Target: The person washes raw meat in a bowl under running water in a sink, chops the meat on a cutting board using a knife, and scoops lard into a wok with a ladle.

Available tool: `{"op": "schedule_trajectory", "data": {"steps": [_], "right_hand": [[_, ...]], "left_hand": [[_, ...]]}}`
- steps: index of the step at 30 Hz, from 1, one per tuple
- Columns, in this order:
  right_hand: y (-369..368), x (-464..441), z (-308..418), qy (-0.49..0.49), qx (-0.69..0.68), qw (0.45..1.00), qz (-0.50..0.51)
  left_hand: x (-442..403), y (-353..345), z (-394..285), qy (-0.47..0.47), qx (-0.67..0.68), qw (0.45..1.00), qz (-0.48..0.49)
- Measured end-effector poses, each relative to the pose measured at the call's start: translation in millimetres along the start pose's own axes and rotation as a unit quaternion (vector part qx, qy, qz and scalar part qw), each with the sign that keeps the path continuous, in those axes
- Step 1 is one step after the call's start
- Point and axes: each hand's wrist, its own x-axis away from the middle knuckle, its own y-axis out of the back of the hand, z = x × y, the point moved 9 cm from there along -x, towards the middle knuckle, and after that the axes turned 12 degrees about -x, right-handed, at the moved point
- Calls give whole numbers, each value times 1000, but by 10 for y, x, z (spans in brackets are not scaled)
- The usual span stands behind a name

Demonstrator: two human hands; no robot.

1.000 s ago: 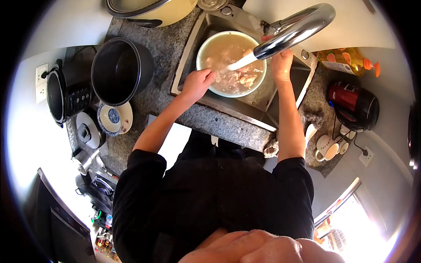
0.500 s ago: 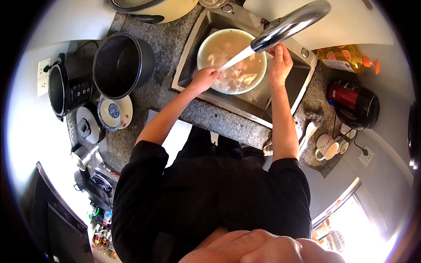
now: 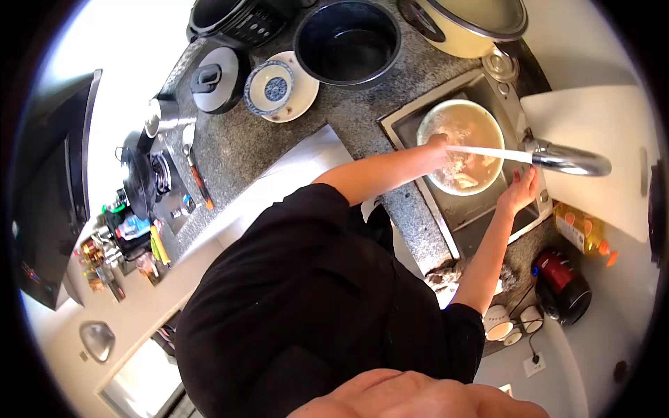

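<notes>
Left hand (image 3: 437, 152) was at the near rim of the bowl (image 3: 460, 102), where the water (image 3: 488, 152) landed; fingertips obscured, couldn't tell if it gripped. Right hand (image 3: 521, 189) was loosely open just below the tap (image 3: 571, 160), nothing visible in it; tap contact unclear. Bowl sat in the sink (image 3: 474, 210), pale chunks (image 3: 463, 180) inside. Probably heavy, stiff, slick-rimmed: best held both sides. Chunks likely soft, slippery.

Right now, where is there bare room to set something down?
Best patch: the counter between the spatula and the plate. A smaller one lies between the black pot and the sink. It is crowded around the kettle and mugs, and at the bowl, with the left hand over its rim.
</notes>
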Motion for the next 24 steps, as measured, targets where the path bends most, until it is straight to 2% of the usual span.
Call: {"op": "schedule_trajectory", "data": {"steps": [1, 2, 5, 7, 8, 9, 11, 13, 15, 16, 19, 21, 24], "right_hand": [[-43, 21, 48, 5, 10, 1000, 10], [-76, 52, 89, 7, 21, 1000, 21], [-99, 28, 78, 7, 30, 999, 30], [-87, 25, 107, 5, 30, 999, 22], [-94, 34, 96, 1, 26, 999, 25], [-101, 39, 98, -2, 20, 999, 27], [-64, 20, 56, -3, 15, 1000, 23], [-95, 50, 80, -2, 26, 999, 23], [-99, 30, 82, -4, 30, 999, 18], [-85, 36, 80, -10, 38, 999, 13], [-105, 50, 102, 9, 22, 999, 24], [-126, 55, 124, 5, 16, 1000, 25], [-148, 79, 141, -18, 39, 999, 14]], "left_hand": [[431, -210, -92, 30, 80, 996, 10], [391, -280, -66, 32, 88, 996, 14], [372, -475, -144, -20, 61, 998, -21], [708, -731, -184, 37, 7, 998, 42], [484, -714, -113, 38, -3, 999, 29], [471, -639, -93, 43, -3, 999, 31], [535, -415, -288, -36, -23, 997, 58], [151, -224, -202, 2, 103, 985, 139], [280, 131, -342, -25, -59, 996, 65], [313, 213, -384, -26, -61, 996, 67], [465, 305, -389, 29, -56, 988, 141], [776, 363, -582, -48, -82, 966, 242], [1254, 830, -794, -101, -90, 952, 276]]}}
